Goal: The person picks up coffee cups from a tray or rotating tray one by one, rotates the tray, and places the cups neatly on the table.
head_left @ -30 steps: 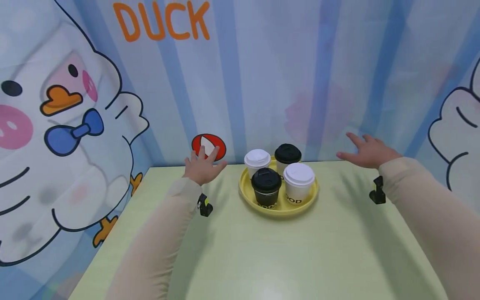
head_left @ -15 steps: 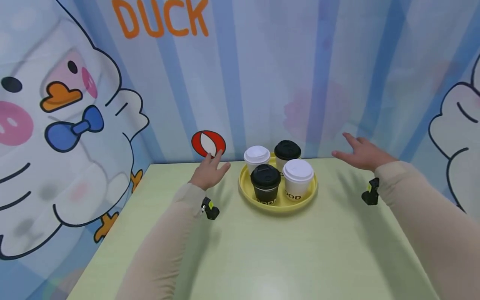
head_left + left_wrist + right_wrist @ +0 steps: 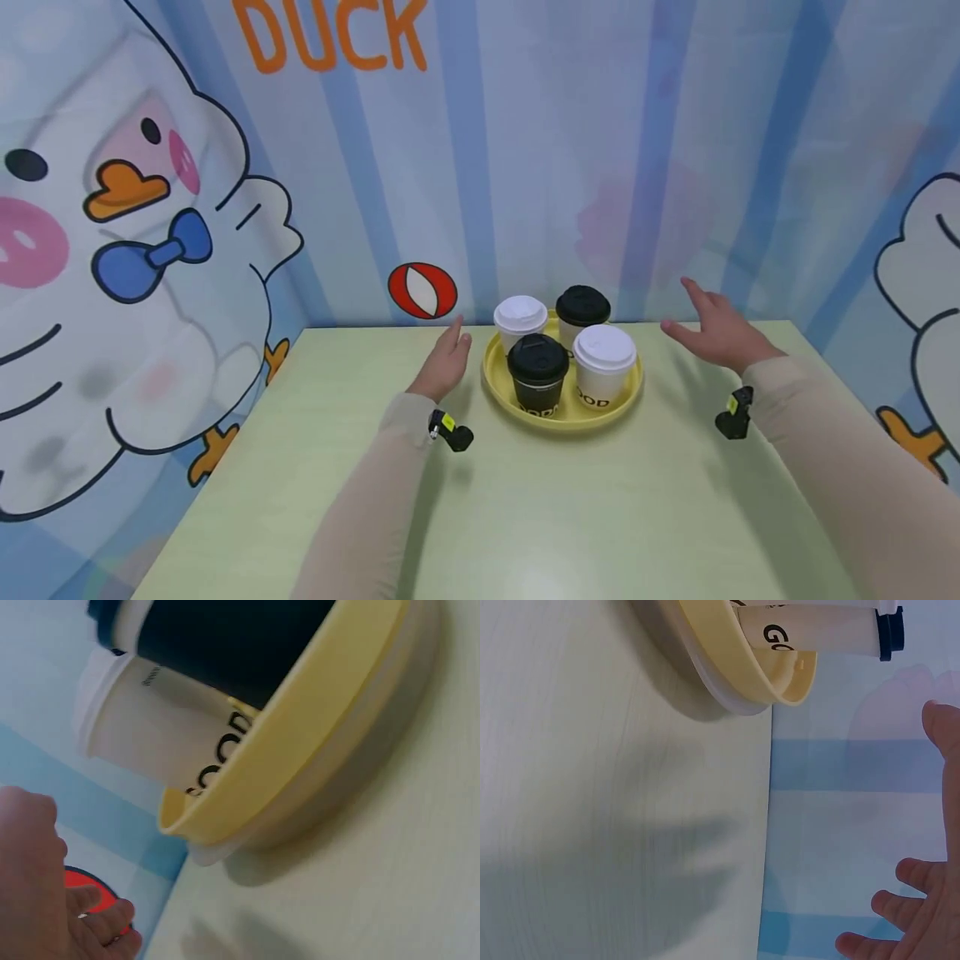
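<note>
Left hand (image 3: 444, 367): fingers extended and held loosely together, gripping nothing. The fingertips point toward the backdrop, just left of the yellow tray (image 3: 495, 385). In the left wrist view a gap shows between the hand (image 3: 45, 900) and the tray rim (image 3: 315, 720); no contact.

Right hand (image 3: 716, 333): fingers spread and straight, thumb out toward the tray, gripping nothing. It hovers to the right of the tray, apart from the rim. The right wrist view shows the fingertips (image 3: 900, 904) in front of the striped backdrop (image 3: 840, 795), clear of the tray (image 3: 735, 660).

The tray is round, so it has no long axis. It lies flat on the pale green table (image 3: 525, 517), near the far edge, between the two hands.

Four lidded cups stand upright in the tray, axes vertical:
- front left: black cup (image 3: 537, 375);
- front right: white cup (image 3: 603, 365);
- rear left: white cup with white lid (image 3: 520, 319);
- rear right: cup with black lid (image 3: 582, 312).

Left of the tray, on the backdrop behind the table, is a red-and-white oval mark (image 3: 422, 290).
</note>
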Available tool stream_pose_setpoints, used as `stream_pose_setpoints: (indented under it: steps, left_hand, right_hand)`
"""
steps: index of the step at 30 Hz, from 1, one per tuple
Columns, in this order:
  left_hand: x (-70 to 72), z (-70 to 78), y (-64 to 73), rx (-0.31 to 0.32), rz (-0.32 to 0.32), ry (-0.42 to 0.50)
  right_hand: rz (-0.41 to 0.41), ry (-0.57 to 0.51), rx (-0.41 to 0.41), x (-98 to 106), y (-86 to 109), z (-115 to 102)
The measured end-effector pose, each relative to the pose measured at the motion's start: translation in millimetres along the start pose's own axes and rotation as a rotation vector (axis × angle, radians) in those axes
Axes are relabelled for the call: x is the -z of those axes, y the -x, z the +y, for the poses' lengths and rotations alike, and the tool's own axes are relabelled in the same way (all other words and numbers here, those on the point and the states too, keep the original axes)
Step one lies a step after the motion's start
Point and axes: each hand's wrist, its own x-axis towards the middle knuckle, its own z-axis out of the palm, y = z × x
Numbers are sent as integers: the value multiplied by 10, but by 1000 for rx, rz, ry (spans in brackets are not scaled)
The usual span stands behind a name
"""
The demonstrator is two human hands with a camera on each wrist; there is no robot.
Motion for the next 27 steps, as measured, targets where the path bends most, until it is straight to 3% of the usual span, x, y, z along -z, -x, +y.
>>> stream_pose_setpoints:
  steps: [7,11,15,21,27]
  left_hand:
    - [-340,-97,-10,-26,61,153]
    - [-454,-116,26,3,77,235]
    - [-557,-157,50,60,72,245]
    - [-660,-201,111,34,75,241]
    - [-709,-191,89,33,71,236]
  right_hand:
    - [-11,7,-7,-70,1,15]
    - [-10,3,-5,-96,-28,21]
    - [-11,0,-7,-133,-61,30]
    - [-10,-1,-5,-170,-88,17]
    - [-4,3,-4,-138,-96,-26]
